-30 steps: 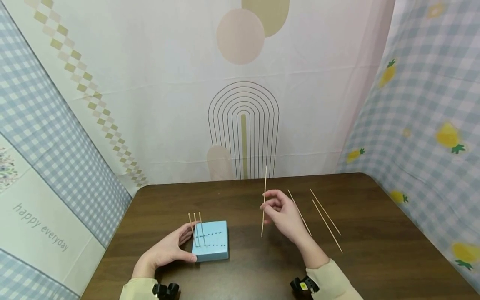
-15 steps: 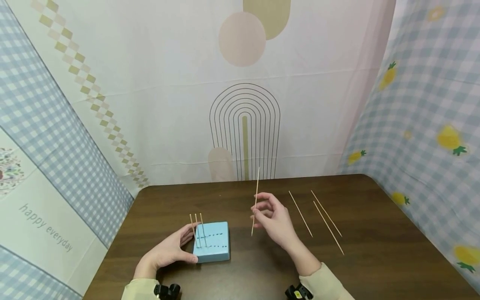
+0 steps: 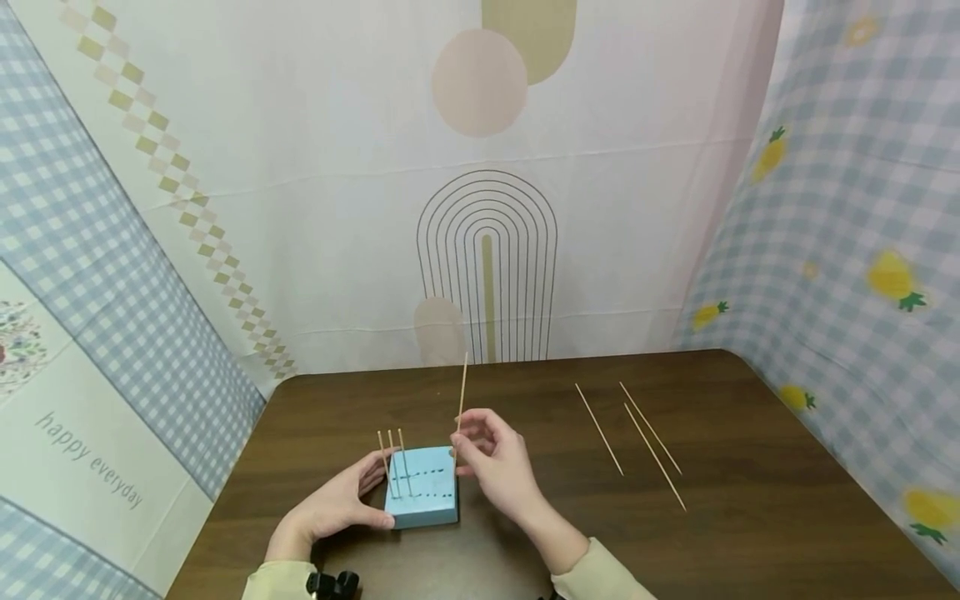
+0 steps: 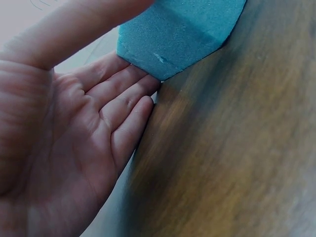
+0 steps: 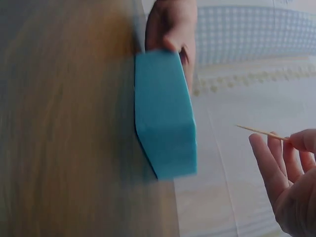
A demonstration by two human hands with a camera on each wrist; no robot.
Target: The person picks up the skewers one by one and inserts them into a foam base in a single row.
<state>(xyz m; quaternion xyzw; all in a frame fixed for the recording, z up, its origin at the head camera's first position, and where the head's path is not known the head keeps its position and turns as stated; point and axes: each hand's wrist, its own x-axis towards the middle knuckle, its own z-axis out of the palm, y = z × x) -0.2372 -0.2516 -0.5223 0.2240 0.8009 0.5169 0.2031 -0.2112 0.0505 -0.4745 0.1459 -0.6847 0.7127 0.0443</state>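
A light-blue foam block point(image 3: 424, 514) with rows of small holes sits on the table, and 3 thin bamboo skewers point(image 3: 401, 454) stand in its left side. My left hand point(image 3: 330, 502) holds the block by its left end, thumb at the front corner and fingers at the back. Between thumb and fingertips my right hand point(image 3: 501, 469) pinches another bamboo skewer point(image 3: 462, 387), nearly upright, at the block's right edge in the head view. The right wrist view shows the skewer's pointed end point(image 5: 249, 128) sticking out past the fingers, apart from the block.
Three more skewers lie on the brown table point(image 3: 750, 467) to the right: one skewer point(image 3: 598, 427) on its own and a pair point(image 3: 654, 454) farther right. A patterned cloth point(image 3: 352, 250) hangs behind the table, with checked cloth at both sides.
My right hand has moved left with its skewer, from the middle of the table to the block's right edge, and somewhat lower. My left hand and the block stay in place.
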